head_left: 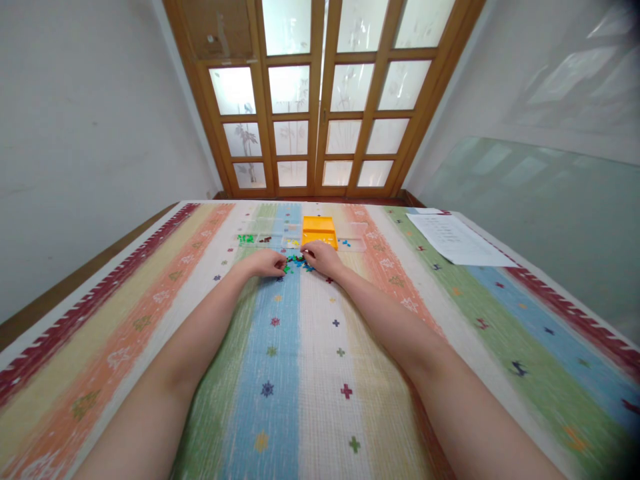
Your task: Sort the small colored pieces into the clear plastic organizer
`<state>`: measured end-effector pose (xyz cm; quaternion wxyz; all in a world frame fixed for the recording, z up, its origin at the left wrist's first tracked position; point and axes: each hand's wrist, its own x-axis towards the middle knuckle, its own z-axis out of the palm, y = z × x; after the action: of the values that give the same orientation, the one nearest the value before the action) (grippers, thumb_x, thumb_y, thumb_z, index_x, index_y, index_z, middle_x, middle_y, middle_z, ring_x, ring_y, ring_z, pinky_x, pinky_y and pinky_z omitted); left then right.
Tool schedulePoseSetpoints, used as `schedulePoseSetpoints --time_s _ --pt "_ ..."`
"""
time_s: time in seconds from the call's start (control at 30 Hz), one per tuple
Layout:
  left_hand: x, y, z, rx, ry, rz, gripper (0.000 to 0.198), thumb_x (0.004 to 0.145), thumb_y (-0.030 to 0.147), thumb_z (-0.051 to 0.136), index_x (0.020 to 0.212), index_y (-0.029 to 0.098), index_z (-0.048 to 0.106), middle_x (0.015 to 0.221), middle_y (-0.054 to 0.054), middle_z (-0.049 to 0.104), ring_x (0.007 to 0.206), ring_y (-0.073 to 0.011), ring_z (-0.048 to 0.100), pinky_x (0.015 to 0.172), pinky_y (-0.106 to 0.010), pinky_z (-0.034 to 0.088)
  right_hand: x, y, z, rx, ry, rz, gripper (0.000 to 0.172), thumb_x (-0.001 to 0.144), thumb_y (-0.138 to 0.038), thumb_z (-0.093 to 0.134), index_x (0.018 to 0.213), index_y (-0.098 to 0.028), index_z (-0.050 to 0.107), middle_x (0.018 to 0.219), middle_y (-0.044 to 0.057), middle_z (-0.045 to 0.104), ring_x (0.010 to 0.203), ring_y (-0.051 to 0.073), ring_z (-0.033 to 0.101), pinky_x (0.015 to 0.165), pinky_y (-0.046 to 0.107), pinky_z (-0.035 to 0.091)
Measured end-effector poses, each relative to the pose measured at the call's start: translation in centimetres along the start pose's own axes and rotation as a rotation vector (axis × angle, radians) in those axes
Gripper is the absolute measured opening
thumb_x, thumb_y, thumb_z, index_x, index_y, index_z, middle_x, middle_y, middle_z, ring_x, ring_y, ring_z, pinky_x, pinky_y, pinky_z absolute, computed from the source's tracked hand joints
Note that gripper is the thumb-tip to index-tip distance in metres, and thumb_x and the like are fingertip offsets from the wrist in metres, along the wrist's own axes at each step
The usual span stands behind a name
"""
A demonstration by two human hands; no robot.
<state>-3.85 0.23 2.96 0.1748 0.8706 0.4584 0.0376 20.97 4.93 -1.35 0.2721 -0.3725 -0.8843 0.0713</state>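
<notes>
A loose pile of small blue, green and dark pieces (299,262) lies on the striped cloth between my hands. My left hand (270,263) is at the pile's left edge, fingers pressed together; whether a piece is between them is too small to tell. At the pile's right edge, my right hand (320,258) has its fingers curled together, and anything in them is hidden. Just behind stands an open yellow box (319,223). Clear trays hold green pieces (246,239), dark brown pieces (265,239), yellow pieces (293,243) and blue pieces (345,243).
The striped patterned tablecloth (325,373) covers the table. White printed sheets (457,239) lie at the back right. Behind the table is a wooden door with glass panes (320,100); a pale glass panel (540,213) leans at the right wall.
</notes>
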Motion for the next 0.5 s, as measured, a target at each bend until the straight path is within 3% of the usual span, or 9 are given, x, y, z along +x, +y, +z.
schedulePoseSetpoints --time_s 0.13,0.3,0.5 --pt "0.0 0.1 0.0 -0.03 0.003 0.027 0.007 0.075 0.028 0.066 0.077 0.021 0.067 0.068 0.0 0.065 0.06 -0.0151 0.052 0.057 -0.028 0.031 0.0 -0.1 0.0 0.006 0.004 -0.004 0.02 0.097 -0.022 0.059 0.108 -0.023 0.075 0.108 0.007 0.075 0.102 0.022 0.065 0.091 0.032 0.045" --pt "0.0 0.0 0.0 -0.1 -0.039 0.053 0.014 0.077 0.024 0.062 0.086 0.02 0.071 0.075 0.0 0.068 0.066 -0.0153 0.057 0.061 -0.026 0.036 -0.1 -0.1 0.0 0.006 0.013 0.0 0.02 0.097 -0.022 0.059 0.107 -0.023 0.076 0.107 0.007 0.076 0.101 0.022 0.065 0.091 0.032 0.045" --pt "0.2 -1.2 0.4 -0.186 0.071 0.087 0.014 0.079 0.026 0.061 0.086 0.018 0.071 0.077 0.0 0.068 0.069 -0.0149 0.057 0.065 -0.025 0.039 -0.1 -0.2 -0.2 -0.008 -0.005 0.018 0.019 0.097 -0.022 0.059 0.107 -0.022 0.075 0.108 0.007 0.076 0.102 0.022 0.065 0.09 0.031 0.045"
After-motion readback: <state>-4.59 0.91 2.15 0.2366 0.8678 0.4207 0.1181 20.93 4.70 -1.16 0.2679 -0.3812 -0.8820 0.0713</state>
